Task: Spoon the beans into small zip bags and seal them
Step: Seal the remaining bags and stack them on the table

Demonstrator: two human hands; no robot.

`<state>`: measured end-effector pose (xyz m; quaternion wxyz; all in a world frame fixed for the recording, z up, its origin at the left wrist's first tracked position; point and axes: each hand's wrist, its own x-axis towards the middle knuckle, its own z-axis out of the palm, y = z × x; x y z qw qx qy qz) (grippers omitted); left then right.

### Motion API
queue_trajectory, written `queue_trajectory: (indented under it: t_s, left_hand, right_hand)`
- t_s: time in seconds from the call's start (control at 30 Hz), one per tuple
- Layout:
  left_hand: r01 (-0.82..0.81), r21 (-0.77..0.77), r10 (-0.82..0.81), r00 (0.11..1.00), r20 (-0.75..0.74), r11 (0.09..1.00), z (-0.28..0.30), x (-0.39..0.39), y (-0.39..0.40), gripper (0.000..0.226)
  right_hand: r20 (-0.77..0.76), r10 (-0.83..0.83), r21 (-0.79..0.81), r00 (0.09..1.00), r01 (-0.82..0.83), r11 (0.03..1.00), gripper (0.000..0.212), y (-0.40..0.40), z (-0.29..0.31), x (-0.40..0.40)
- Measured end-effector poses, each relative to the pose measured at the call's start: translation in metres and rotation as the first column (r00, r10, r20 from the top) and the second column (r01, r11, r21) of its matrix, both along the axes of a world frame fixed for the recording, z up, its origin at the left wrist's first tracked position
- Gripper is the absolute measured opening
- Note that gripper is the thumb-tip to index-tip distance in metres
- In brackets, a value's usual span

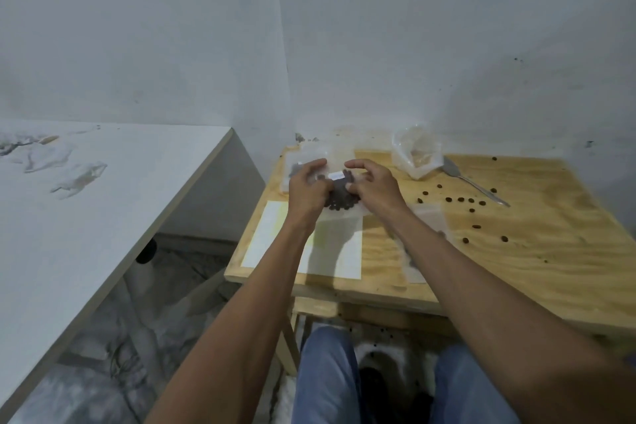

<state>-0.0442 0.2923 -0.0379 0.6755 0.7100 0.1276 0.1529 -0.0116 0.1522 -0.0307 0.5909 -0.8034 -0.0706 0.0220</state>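
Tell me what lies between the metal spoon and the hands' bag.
Head view: loose brown beans scattered on bare wood between the metal spoon and the clear bean-filled zip bag.

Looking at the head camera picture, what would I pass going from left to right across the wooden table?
White paper sheet → left hand → small zip bag of beans held between both hands → right hand → crumpled clear bag → spoon, with loose beans scattered just in front of it.

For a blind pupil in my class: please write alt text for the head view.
Two hands, left hand and right hand, pinch a small zip bag of beans above a wooden table. A spoon and loose beans lie to the right.
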Motion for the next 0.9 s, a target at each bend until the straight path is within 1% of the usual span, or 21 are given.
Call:
queue_trajectory:
  t_s: [0.1, 0.2, 0.27, 0.37, 0.47, 0.53, 0.6, 0.63, 0.73, 0.8, 0.87, 0.9]
  left_hand:
    - [-0.037, 0.076, 0.035, 0.999, 0.035, 0.996, -0.002, 0.015, 0.023, 0.046]
    - [-0.161, 0.157, 0.156, 0.987, 0.045, 0.974, -0.003, 0.035, 0.043, 0.035]
    - [-0.203, 0.227, 0.200, 0.979, 0.038, 0.953, -0.002, 0.049, 0.057, 0.030]
    - [-0.201, 0.354, 0.222, 0.975, -0.020, 0.913, -0.005, 0.074, 0.076, 0.035]
    - [-0.158, 0.403, 0.216, 0.971, -0.100, 0.901, -0.009, 0.091, 0.087, 0.040]
    - [-0.119, 0.442, 0.199, 0.970, -0.139, 0.889, -0.014, 0.098, 0.091, 0.039]
    - [-0.086, 0.476, 0.189, 0.967, -0.171, 0.875, -0.021, 0.102, 0.091, 0.032]
    - [-0.075, 0.474, 0.182, 0.966, -0.183, 0.877, -0.024, 0.103, 0.090, 0.029]
    - [-0.062, 0.474, 0.177, 0.964, -0.201, 0.878, -0.027, 0.103, 0.086, 0.031]
    - [-0.103, 0.556, 0.233, 0.958, -0.169, 0.825, -0.025, 0.099, 0.084, 0.034]
    - [-0.175, 0.648, 0.285, 0.956, -0.069, 0.742, -0.020, 0.092, 0.078, 0.034]
    - [-0.206, 0.669, 0.290, 0.957, -0.014, 0.714, -0.017, 0.088, 0.072, 0.032]
  right_hand:
    - [0.000, -0.042, -0.029, 0.999, 0.042, 0.999, 0.043, 0.017, -0.001, 0.018]
    - [0.026, -0.098, -0.048, 0.995, 0.100, 0.994, 0.039, 0.041, -0.002, 0.042]
    - [0.014, -0.095, -0.042, 0.995, 0.096, 0.994, 0.043, 0.057, -0.002, 0.059]
    - [-0.036, -0.058, -0.076, 0.998, 0.055, 0.996, 0.051, 0.076, -0.004, 0.081]
    - [-0.072, -0.045, -0.117, 0.996, 0.037, 0.992, 0.051, 0.088, -0.007, 0.096]
    - [-0.055, -0.065, -0.208, 0.996, 0.052, 0.977, 0.039, 0.093, -0.012, 0.100]
    - [-0.003, -0.076, -0.357, 0.997, 0.069, 0.932, 0.022, 0.097, -0.017, 0.101]
    - [0.022, -0.084, -0.421, 0.996, 0.085, 0.903, 0.021, 0.099, -0.018, 0.100]
    - [0.058, -0.069, -0.580, 0.996, 0.090, 0.810, 0.034, 0.100, -0.016, 0.098]
    - [0.036, -0.046, -0.609, 0.998, 0.058, 0.791, 0.037, 0.095, -0.010, 0.096]
    - [0.040, -0.059, -0.568, 0.997, 0.072, 0.820, 0.035, 0.087, -0.006, 0.092]
    - [0.060, -0.082, -0.541, 0.995, 0.102, 0.835, 0.033, 0.082, -0.005, 0.089]
